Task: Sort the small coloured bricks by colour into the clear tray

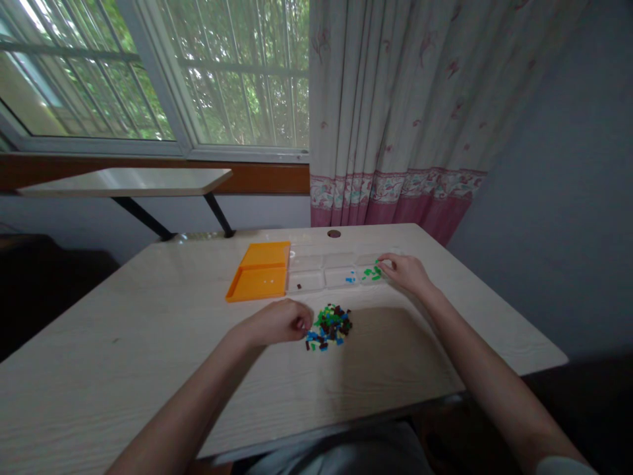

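A heap of small brick-like pieces (pixel 333 323) in green, blue, dark brown and yellow lies on the table. At its left edge is my left hand (pixel 284 321), fingers curled closed; what they pinch, if anything, is hidden. My right hand (pixel 406 273) hovers over the right end of a clear divided tray (pixel 324 278), thumb and forefinger closed around what looks like a small green piece (pixel 377 262). Several green pieces (pixel 370 273) lie in the compartment below it. The compartment beside that has a few blue pieces (pixel 350 278), and another bears a dark brown piece (pixel 299 286).
An orange tray (pixel 257 265) with two small pale pieces adjoins the clear tray's left side. A raised shelf (pixel 128 181) stands at the back left of the table (pixel 163 343). Behind are a round hole (pixel 334 233), a window and a curtain (pixel 386 132).
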Available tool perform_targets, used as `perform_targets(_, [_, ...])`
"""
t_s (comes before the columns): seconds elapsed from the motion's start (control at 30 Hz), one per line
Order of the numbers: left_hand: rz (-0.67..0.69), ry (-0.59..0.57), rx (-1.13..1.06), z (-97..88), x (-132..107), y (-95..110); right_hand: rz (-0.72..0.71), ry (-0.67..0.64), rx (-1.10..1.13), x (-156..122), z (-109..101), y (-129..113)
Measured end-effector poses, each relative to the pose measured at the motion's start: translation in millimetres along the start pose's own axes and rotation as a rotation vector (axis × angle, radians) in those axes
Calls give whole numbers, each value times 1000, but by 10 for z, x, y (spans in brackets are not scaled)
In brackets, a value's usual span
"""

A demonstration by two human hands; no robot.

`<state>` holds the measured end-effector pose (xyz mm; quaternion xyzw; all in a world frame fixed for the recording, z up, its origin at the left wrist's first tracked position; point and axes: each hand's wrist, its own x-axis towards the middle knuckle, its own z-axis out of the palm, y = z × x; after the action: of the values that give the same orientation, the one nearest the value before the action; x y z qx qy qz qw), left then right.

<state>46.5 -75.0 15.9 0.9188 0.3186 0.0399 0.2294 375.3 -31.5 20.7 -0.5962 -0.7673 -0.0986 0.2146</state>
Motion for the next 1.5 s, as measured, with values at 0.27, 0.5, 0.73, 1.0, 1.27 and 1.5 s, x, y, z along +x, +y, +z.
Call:
perform_targets(0.27, [24, 77, -86, 11, 0, -41, 13, -80, 25, 2, 56, -34])
perform_targets(0.5, [-1, 317, -155, 27, 95, 79, -344, -66, 277, -257, 183, -771])
perform_targets(0.73, [7, 428, -156, 104, 165, 166, -398, -50, 387, -424, 201, -1156])
perform_targets(1.0, [-12, 505, -254, 108, 179, 240, -384, 58, 459, -408, 219, -1115])
perform_targets(1.27, [-17, 671, -234, 113, 151, 203, -373, -149, 390, -285, 137, -881])
perform_targets(1.5, [-13, 763, -199, 56, 92, 211, -451, -410, 278, -188, 7, -621])
